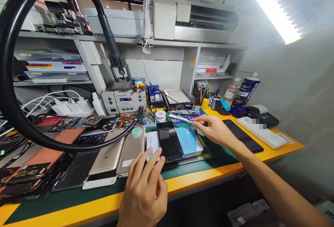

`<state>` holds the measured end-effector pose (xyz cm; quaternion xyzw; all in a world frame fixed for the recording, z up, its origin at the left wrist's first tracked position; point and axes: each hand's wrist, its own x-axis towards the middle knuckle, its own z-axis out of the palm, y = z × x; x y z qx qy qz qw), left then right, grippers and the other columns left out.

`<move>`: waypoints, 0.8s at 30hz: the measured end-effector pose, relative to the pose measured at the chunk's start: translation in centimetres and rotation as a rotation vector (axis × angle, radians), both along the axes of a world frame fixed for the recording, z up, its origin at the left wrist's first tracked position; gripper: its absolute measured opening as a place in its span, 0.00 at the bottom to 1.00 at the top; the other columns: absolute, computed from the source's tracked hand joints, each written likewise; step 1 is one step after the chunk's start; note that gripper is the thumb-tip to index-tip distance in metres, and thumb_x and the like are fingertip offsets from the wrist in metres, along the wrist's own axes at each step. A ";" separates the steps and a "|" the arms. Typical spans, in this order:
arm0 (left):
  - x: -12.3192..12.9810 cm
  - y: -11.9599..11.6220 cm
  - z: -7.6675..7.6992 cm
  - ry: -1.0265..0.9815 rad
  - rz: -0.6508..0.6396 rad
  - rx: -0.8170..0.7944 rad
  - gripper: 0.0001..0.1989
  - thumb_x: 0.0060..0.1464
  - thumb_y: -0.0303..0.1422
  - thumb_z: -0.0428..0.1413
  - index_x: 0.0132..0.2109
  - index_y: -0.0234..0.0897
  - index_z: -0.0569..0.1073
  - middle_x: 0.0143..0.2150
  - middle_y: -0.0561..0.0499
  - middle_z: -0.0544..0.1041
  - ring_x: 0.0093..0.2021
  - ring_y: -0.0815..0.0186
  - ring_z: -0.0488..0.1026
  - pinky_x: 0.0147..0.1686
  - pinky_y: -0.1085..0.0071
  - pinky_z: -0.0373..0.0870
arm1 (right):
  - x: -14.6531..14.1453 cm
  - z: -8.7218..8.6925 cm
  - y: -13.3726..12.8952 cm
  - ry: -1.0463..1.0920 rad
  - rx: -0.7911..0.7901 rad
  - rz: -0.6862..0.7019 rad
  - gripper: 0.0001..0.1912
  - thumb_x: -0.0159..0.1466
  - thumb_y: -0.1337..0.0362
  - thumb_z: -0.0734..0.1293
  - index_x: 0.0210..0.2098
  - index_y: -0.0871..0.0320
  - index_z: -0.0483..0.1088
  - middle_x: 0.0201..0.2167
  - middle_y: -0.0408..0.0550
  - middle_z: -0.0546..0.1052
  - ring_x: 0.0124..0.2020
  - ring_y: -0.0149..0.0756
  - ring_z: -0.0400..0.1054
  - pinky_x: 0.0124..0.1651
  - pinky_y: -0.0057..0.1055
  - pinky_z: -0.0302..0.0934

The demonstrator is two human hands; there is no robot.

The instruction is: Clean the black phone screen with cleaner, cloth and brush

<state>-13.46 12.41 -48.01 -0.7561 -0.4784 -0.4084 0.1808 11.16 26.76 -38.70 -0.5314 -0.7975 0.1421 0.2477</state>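
My left hand [147,185] is at the front edge of the bench, fingers stretched out and slightly apart. Its fingertips are at the lower left corner of a black smartphone [171,145]; whether they press on it I cannot tell. To the phone's right lies a light-blue printed packet [189,139], and a pale strip [152,141] shows on its left. Beyond these, my right hand [212,129] pinches one end of a slim white tool [179,118], which points left above the bench. Its exact kind is unclear. A solder spool [160,115] stands close to its far end.
A thick black hose [49,147] loops across the left side from a hot-air station [125,101]. Phone housings [108,154] and stacked parts cover the left bench. A dark tablet-like slab [245,136], a white device [261,133] and a spray can [246,89] are right.
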 end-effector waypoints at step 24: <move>-0.1 0.2 -0.1 -0.008 -0.017 0.020 0.22 0.56 0.17 0.53 0.57 0.28 0.73 0.61 0.39 0.76 0.65 0.47 0.67 0.59 0.46 0.67 | 3.2 -1.3 -0.5 0.115 0.021 -0.001 0.19 0.68 0.52 0.66 0.48 0.56 0.83 0.48 0.55 0.82 0.44 0.49 0.75 0.41 0.36 0.65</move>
